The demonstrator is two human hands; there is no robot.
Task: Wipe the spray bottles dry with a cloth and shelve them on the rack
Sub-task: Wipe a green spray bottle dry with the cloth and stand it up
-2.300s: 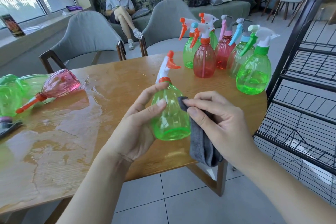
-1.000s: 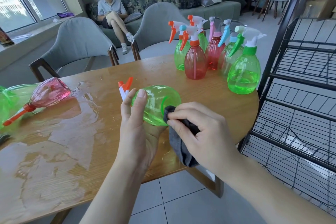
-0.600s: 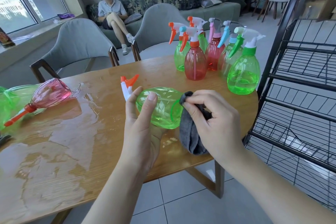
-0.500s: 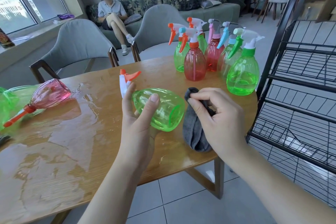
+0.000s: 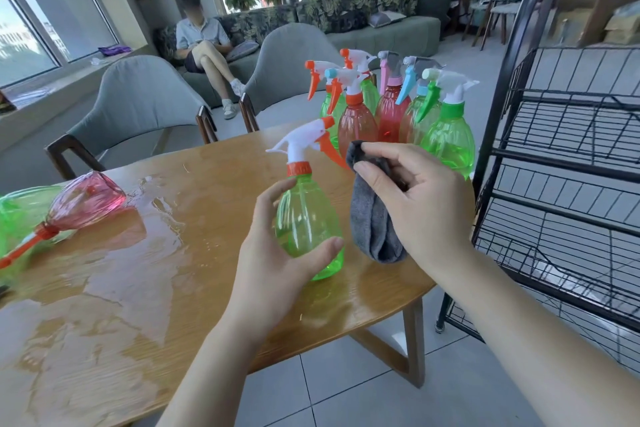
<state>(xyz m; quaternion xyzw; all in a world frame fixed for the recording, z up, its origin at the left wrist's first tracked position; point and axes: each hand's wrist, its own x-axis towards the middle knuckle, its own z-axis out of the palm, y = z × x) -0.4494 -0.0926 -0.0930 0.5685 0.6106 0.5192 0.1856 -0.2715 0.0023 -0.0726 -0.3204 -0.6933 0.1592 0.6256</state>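
Head view: wet wooden table, grey chairs at 11 o'clock, seated person on a sofa beyond. At centre, green spray bottle upright, gripped around its belly by the left hand, thumb and fingers curled. Just at its 3 o'clock, grey cloth, pinched by the right hand, apart from the bottle. Clustered upright bottles at 1 o'clock, partly behind the cloth. Black wire rack at 3 o'clock. Toppled pink bottle at 9 o'clock.
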